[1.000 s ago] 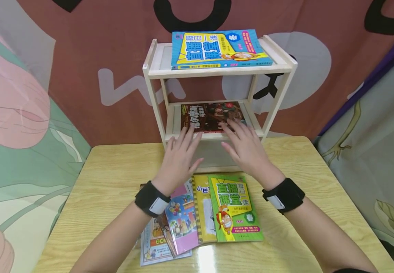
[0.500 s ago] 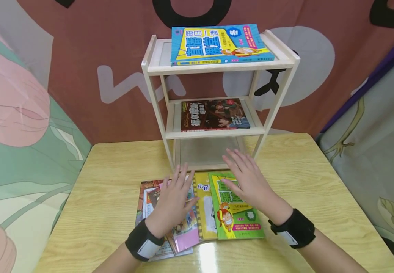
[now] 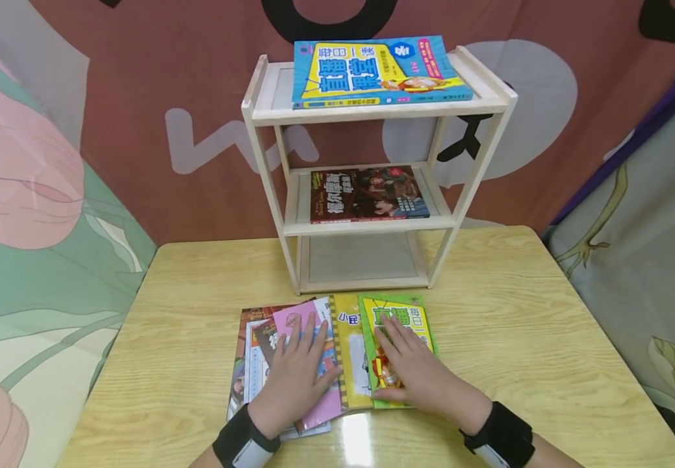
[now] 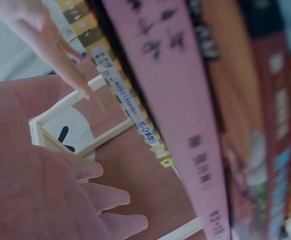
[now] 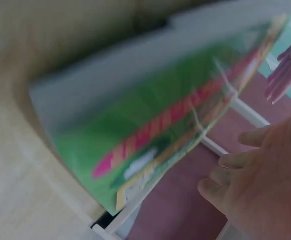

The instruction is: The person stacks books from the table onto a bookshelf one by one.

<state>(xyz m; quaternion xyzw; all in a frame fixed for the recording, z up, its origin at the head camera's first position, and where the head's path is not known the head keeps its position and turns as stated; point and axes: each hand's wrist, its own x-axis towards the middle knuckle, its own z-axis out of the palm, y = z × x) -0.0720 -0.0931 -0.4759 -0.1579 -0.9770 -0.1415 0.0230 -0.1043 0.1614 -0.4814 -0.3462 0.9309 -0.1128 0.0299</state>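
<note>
Head view has a yellow book (image 3: 353, 383) between the hands, a pink book (image 3: 325, 404) below the left hand (image 3: 296, 374), a green book (image 3: 380, 370) below the right hand (image 3: 418, 374), both hands extended, gripping nothing, a shelf (image 3: 366, 227) beyond; uneven pressure could skew the overlapping three.

This looks like a small curtained-off reading nook or booth; whether in a home or a studio, I cannot tell. Creased cloth hangings enclose it: pink tulips on the left drape (image 3: 21, 279), bold shapes on the terracotta backdrop (image 3: 197, 78). A wood-grain bench (image 3: 501, 312) carries cartoon-covered paperbacks (image 3: 351, 364) and a white bookshelf (image 3: 366, 257).
</note>
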